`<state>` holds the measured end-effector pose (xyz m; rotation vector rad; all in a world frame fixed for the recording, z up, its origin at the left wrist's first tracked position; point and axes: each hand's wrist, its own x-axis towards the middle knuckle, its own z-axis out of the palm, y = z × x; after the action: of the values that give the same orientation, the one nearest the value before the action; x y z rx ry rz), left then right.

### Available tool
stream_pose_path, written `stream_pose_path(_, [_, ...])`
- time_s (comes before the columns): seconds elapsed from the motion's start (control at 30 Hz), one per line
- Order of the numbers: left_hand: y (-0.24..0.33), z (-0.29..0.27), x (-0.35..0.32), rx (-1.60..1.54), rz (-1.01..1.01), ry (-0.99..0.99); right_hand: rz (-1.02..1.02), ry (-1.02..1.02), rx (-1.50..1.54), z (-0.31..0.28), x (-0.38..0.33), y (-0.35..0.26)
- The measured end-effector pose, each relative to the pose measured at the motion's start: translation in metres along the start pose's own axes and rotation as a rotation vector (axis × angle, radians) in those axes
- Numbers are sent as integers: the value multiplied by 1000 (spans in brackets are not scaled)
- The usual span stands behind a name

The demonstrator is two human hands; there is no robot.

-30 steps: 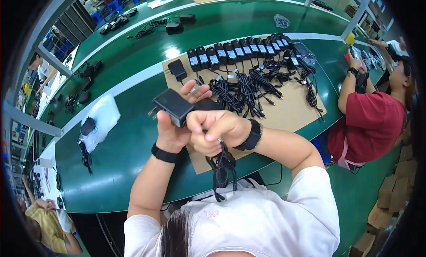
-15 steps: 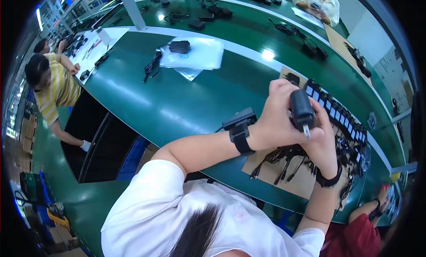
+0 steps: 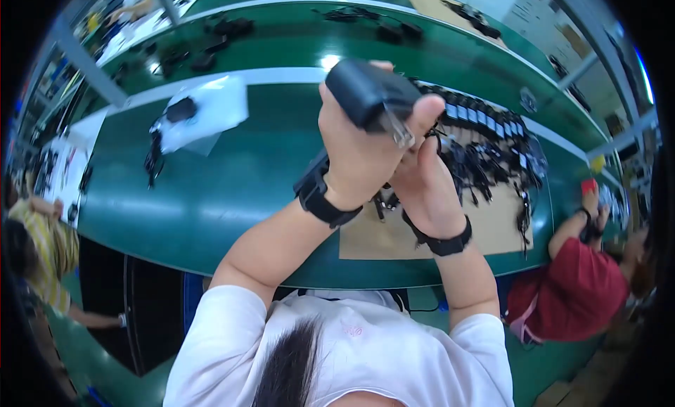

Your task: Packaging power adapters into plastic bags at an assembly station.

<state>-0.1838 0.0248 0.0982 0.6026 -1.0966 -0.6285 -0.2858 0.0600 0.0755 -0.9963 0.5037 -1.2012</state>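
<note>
My left hand (image 3: 355,150) grips a black power adapter (image 3: 362,94), held tilted above the bench. Its bare metal plug prongs (image 3: 399,128) point toward me and to the right, slightly blurred. Pressed against the adapter's prong side is my right hand (image 3: 429,185), its fingers partly hidden where the two hands meet. Each wrist wears a black strap. Behind and right of my hands, a row of black adapters (image 3: 481,118) with pale labels stands on brown cardboard (image 3: 492,227), and their black cables (image 3: 485,164) lie bundled toward me.
On the green bench (image 3: 232,217) at left lie clear plastic bags (image 3: 211,111) with another black adapter (image 3: 181,109) and its coiled cable (image 3: 153,157). A raised pale ledge separates a farther green surface holding more adapters. People sit or stand at left, right and far left.
My view has swung to the right, so the bench sits farther left. The adapter has turned from upright to a sideways tilt, staying in my hands.
</note>
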Motion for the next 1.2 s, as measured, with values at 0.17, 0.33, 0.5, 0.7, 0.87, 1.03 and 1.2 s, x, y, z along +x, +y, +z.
stream_pose_path(0.17, [-18,24,-35,450,551,-243,-147,352,296,1,-9,-38])
stream_pose_path(0.33, [-20,34,-42,154,311,-637,-257,522,51,-27,-36,-65])
stream_pose_path(0.5, [-10,34,-54,-15,83,-716,-65,356,-500,-72,-71,-154])
stream_pose_path(0.7, [-16,29,-47,-112,-322,-483,258,146,-1002,-149,-57,-271])
stream_pose_path(0.87, [-17,27,-51,-143,-466,-435,1122,76,-2151,-171,-5,-215])
stream_pose_path(1.03, [-31,21,-50,-72,-476,-482,1000,10,-2204,-232,-63,-161])
stream_pose_path(1.2, [-49,56,-59,26,-447,-728,671,500,-1945,-244,-99,-144])
